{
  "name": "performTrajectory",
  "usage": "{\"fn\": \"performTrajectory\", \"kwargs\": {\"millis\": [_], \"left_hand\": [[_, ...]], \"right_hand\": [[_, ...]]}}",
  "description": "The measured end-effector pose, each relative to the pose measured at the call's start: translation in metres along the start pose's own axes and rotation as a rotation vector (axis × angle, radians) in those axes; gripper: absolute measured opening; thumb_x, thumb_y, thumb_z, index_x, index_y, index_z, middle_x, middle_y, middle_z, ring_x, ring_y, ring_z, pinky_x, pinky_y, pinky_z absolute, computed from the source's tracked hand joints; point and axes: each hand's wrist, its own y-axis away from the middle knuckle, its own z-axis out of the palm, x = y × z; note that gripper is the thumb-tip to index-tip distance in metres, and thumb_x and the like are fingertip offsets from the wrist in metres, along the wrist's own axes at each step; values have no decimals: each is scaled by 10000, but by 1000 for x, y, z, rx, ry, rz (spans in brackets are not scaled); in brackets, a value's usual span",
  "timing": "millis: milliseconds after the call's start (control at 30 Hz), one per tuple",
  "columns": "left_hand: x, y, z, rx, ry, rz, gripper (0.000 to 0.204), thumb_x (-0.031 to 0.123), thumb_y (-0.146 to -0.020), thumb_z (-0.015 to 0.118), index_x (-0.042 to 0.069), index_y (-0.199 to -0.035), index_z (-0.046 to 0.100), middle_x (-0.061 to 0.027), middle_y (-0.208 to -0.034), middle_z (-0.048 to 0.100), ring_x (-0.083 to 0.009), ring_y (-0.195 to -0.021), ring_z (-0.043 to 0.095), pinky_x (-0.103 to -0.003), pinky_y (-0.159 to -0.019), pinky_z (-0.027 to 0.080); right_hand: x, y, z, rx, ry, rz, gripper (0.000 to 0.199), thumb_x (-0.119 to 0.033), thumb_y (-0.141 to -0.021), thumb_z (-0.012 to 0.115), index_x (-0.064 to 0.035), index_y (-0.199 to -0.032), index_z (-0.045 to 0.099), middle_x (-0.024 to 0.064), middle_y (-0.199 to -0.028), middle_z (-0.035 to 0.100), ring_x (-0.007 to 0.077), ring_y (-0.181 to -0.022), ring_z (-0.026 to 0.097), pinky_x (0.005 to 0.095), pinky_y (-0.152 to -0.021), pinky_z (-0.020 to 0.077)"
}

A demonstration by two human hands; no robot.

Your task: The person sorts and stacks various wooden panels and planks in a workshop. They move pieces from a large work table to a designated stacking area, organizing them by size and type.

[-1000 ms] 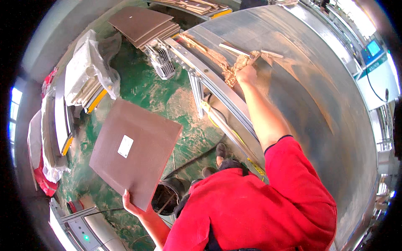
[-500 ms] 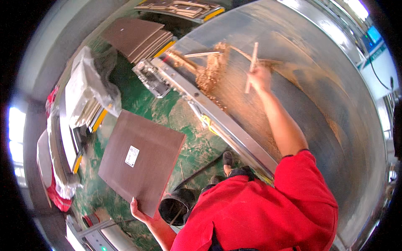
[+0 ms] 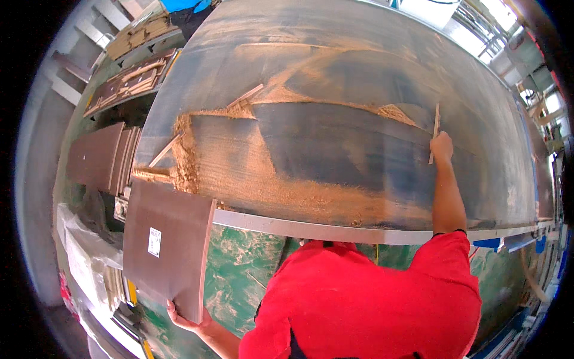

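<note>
While the right hand (image 3: 442,145) clenches a thin wooden strip (image 3: 434,133) upright over the sawdust-strewn desk (image 3: 371,72), the left hand (image 3: 186,320) grips the brown board (image 3: 167,248) by its lower edge, beside the desk's metal rim. Sawdust ridges (image 3: 239,179) and offcuts (image 3: 245,97) lie between them.

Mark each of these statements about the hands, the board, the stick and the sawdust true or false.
1. The right hand holds a thin wooden stick. True.
2. The left hand is empty. False: it grips a brown board by its lower edge.
3. Sawdust lies on the metal table. True.
4. The board lies flat on the table. False: it is held off the table's near edge, over the green floor.
</note>
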Motion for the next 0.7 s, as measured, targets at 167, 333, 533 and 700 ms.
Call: {"fn": "performTrajectory", "kwargs": {"millis": [167, 333, 533, 700], "left_hand": [[-8, -14, 36, -107, -13, -10, 493, 310, -810, 635, -1, -1186, 564, -133, -1181, 569, -286, -1115, 536, -455, -961, 438], [-5, -10, 46, -91, -13, -4, 504, 293, -811, 641, 0, -1211, 547, -142, -1174, 583, -296, -1106, 553, -463, -952, 453], [13, -8, 31, -3, -12, 52, 483, 301, -808, 602, 1, -1185, 563, -125, -1165, 576, -284, -1088, 540, -438, -923, 445], [33, -21, -4, 8, 43, 104, 508, 272, -803, 626, 3, -1222, 528, -145, -1193, 567, -309, -1089, 553, -485, -926, 456]], "right_hand": [[-55, -1, 7, -72, -101, -38, 233, -216, -813, 591, -1, -897, 627, 227, -944, 660, 429, -920, 625, 500, -784, 496], [-165, 16, 23, -106, -239, -177, 243, -236, -785, 637, -8, -868, 652, 212, -875, 668, 392, -867, 642, 474, -765, 498], [-312, 62, 36, -251, -372, -412, 269, -252, -806, 640, 12, -856, 639, 243, -880, 659, 424, -879, 634, 486, -769, 502], [-426, 133, 30, -259, -471, -558, 207, -184, -742, 645, 20, -762, 614, 246, -826, 650, 430, -827, 628, 483, -737, 494]]}}
